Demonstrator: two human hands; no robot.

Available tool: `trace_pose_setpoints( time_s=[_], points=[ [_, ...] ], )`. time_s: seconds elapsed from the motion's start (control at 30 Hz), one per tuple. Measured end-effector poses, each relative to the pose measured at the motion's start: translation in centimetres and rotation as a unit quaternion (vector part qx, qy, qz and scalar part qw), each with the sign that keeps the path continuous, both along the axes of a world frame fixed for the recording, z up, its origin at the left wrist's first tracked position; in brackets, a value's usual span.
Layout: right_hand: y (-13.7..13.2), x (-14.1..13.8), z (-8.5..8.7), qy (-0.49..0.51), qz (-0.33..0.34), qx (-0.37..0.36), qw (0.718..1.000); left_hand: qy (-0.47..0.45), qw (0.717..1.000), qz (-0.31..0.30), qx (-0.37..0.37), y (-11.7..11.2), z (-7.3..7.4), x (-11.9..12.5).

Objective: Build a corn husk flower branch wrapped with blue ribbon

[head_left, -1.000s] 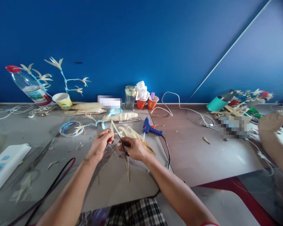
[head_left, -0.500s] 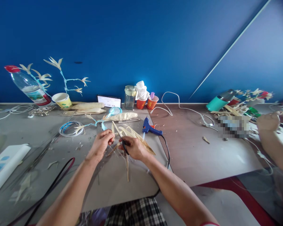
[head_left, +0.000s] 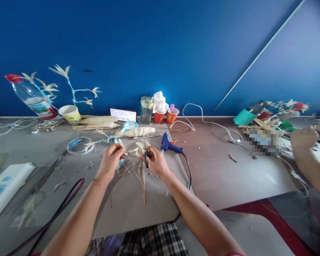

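Observation:
My left hand point(head_left: 111, 159) is closed in a pinch on a small pale husk petal point(head_left: 122, 143), which sticks up past the fingertips. To its right, my right hand point(head_left: 156, 161) grips black-handled scissors point(head_left: 146, 156), with the blades pointing up and away from me. A gap separates the blades from the petal. Pale curled husk strips point(head_left: 136, 151) lie between and behind the hands. Beyond them a husk flower stem wrapped in light blue tape point(head_left: 106, 138) rests on the table, near a larger pale husk point(head_left: 138, 132).
A blue glue gun point(head_left: 170, 144) lies right of my hands, its black cord running to the table edge. Behind stand a glass jar point(head_left: 147, 112), red paper cups point(head_left: 172, 116) and a phone point(head_left: 123, 114). At far right another person's hands point(head_left: 305, 138) are at work.
My right hand has drawn the scissors to the right, away from the petal. My left hand has shifted slightly left with the petal pinched in it.

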State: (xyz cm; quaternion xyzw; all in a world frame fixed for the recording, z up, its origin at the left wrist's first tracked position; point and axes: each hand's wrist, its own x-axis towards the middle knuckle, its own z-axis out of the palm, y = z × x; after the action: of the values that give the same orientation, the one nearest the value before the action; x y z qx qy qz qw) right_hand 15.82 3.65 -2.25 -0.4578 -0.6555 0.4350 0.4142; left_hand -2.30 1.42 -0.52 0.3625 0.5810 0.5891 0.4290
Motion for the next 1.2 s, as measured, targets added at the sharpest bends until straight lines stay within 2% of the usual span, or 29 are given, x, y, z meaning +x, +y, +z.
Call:
trace_pose_setpoints(
  time_s=[0.13,0.27,0.4,0.53,0.77,0.9,1.2],
  points=[
    [0.4,0.5,-0.2,-0.045,-0.018,0.010,0.999,-0.041,0.999,0.008,0.012,0.1,0.3,-0.3],
    [0.3,0.7,0.8,-0.097,-0.028,0.011,0.995,-0.065,0.998,-0.004,0.006,0.0,0.6,0.0],
    [0.1,0.8,1.5,-0.191,-0.054,0.039,0.979,-0.058,0.998,-0.002,0.004,0.0,0.4,0.0],
    [0.4,1.1,1.1,-0.249,-0.061,0.064,0.965,-0.050,0.999,-0.008,-0.002,0.0,0.3,0.0],
    [1.0,1.4,0.4,-0.272,-0.099,0.053,0.956,-0.036,0.998,-0.051,-0.013,-0.2,0.4,0.5],
    [0.9,1.2,0.3,-0.276,-0.077,0.079,0.955,0.015,0.998,-0.061,-0.012,-0.3,0.2,0.7],
    [0.1,1.2,1.8,-0.285,-0.047,0.110,0.951,0.089,0.993,-0.081,-0.001,-0.6,0.2,1.3]
  ],
)
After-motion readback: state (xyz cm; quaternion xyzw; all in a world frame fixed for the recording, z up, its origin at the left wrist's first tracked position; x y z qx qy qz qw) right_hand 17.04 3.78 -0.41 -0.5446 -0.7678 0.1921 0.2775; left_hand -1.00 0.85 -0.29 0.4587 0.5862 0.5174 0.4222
